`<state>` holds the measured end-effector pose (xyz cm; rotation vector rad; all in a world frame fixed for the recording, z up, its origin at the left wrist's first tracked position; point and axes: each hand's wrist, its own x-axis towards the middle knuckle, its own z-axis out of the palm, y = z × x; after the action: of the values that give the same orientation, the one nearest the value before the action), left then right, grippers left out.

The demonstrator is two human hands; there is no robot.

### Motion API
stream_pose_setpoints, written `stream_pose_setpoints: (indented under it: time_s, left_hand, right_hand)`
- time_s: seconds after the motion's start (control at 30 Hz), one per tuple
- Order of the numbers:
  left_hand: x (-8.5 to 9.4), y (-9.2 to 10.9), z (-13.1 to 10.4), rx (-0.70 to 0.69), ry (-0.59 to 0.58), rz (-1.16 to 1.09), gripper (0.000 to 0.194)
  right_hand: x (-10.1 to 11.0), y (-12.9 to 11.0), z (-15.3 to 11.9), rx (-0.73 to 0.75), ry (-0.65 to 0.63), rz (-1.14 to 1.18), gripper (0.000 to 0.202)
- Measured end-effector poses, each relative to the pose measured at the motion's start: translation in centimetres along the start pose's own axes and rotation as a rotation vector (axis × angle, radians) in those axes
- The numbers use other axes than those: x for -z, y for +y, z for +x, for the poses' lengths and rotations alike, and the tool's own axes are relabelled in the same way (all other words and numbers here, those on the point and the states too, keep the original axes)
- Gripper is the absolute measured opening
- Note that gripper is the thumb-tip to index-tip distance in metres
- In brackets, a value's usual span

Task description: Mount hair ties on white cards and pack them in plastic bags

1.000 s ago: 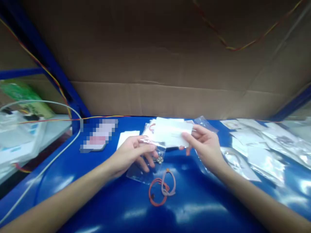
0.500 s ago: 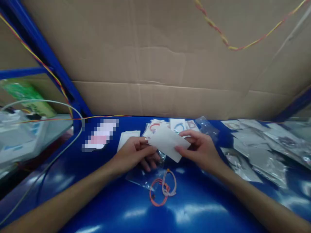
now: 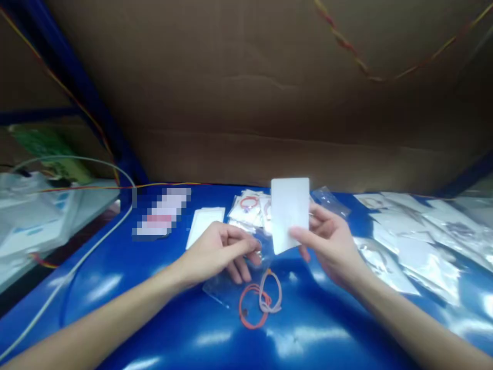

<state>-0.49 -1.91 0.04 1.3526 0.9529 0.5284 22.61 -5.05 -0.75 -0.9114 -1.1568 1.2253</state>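
Note:
My right hand (image 3: pixel 327 236) is closed on a blank white card (image 3: pixel 290 205), held upright with the thumb across its lower part. My left hand (image 3: pixel 233 252) is pinched, with a shiny clear plastic bag (image 3: pixel 218 294) at its fingertips; the hand hides part of the bag. In front of the hands, an orange cord loop (image 3: pixel 252 327) and a pale pink cord loop (image 3: pixel 280 288) lie overlapping on the blue tabletop (image 3: pixel 185 318). A stack of white cards (image 3: pixel 206 221) rests behind my left hand.
Bagged cards with coloured loops (image 3: pixel 248 205) lie at the back middle, beside a loose clear bag (image 3: pixel 331 200). Many packed bags (image 3: pixel 419 252) spread over the right side. A pale cable (image 3: pixel 92 239) curves along the left. Cardboard (image 3: pixel 250 103) stands behind.
My left hand has let go of the white card. My right hand has turned the card upright and keeps hold of it. The cord loops stay in place. The cardboard looks darker.

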Motion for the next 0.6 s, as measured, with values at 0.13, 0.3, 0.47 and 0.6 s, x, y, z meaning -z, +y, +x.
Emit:
stream_pose_setpoints:
  time_s: [0.13, 0.3, 0.47, 0.6]
  left_hand:
    - [-0.1, -0.1, 0.0, 0.023, 0.03, -0.019, 0.032]
    - [-0.2, 0.1, -0.1, 0.03, 0.028, 0.006, 0.031]
    - [-0.5, 0.1, -0.4, 0.035, -0.055, 0.005, 0.036]
    - [-0.4, -0.4, -0.4, 0.014, -0.068, 0.014, 0.039]
  right_hand:
    - [0.5, -0.4, -0.3, 0.009, 0.036, 0.048, 0.026]
    - [0.3, -0.4, -1.1, -0.146, -0.257, 0.058, 0.037]
    - [-0.6, -0.2, -0.8, -0.12, -0.219, -0.047, 0.027]
    - [-0.4, -0.2, -0.1, -0.012, 0.001, -0.182, 0.022]
